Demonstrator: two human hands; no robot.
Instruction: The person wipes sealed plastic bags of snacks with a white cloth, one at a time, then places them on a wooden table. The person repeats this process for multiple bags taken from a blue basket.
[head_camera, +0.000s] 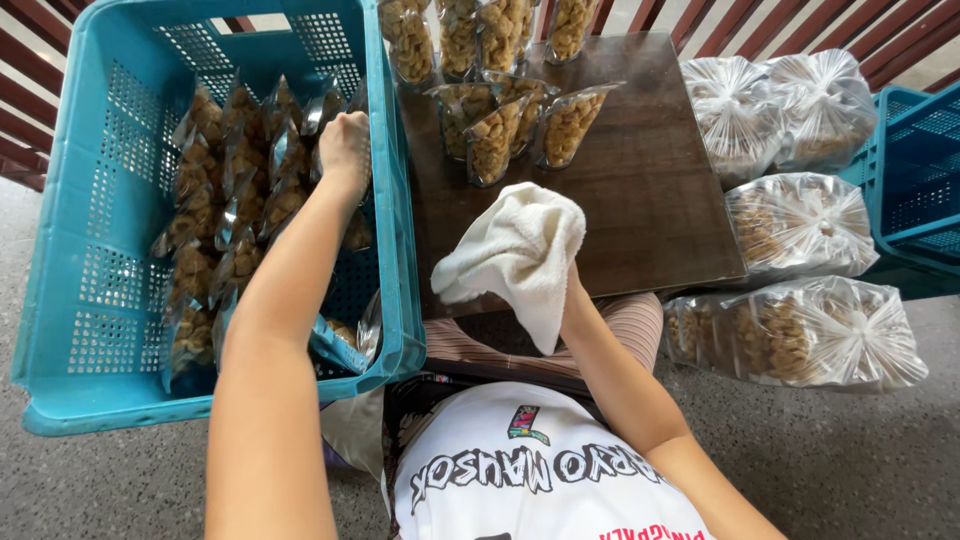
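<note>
White terry cloth (520, 255) hangs bunched in our right hand (570, 290), its grip clenched on it above the near edge of the brown desk (650, 200). Our left hand (345, 145) reaches into the blue crate (60, 260), grip closed among the clear snack packets (235, 190). We judge it best to seat each packet upright, snug against its row. More packets (500, 125) stand on the desk.

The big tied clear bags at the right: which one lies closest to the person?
The lowest big bag, on the floor beside the person's knee, below the table's front edge. The other three lie farther up, beside the table.
</note>
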